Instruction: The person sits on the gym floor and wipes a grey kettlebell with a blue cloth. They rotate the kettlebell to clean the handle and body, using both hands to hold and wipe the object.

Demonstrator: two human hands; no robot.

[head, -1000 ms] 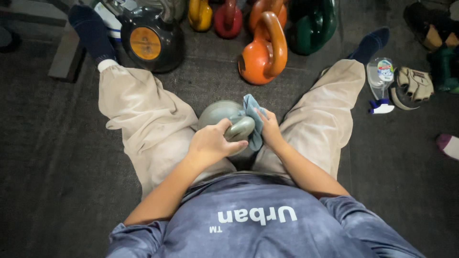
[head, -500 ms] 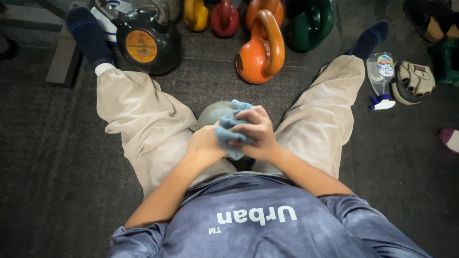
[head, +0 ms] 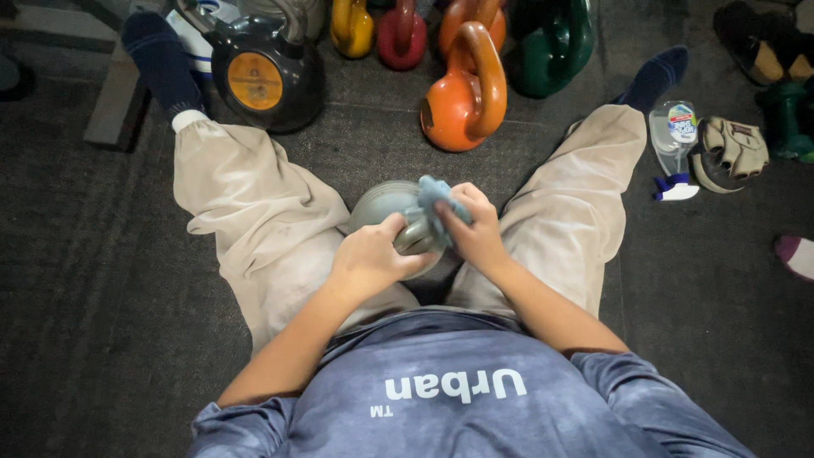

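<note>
Down between the spread legs sits a grey kettlebell, wedged there so it cannot roll. Left hand clamps its handle to steady it — right hand pinches a blue cloth against the metal.

Dark textured mat floor, dimly lit from above.

Along the top edge a row of kettlebells is seen standing on the floor: black with an orange disc, yellow, red, orange, green. At right a clear spray bottle is laid flat, just beside a pair of gloves. A grey block is seen at upper left.
</note>
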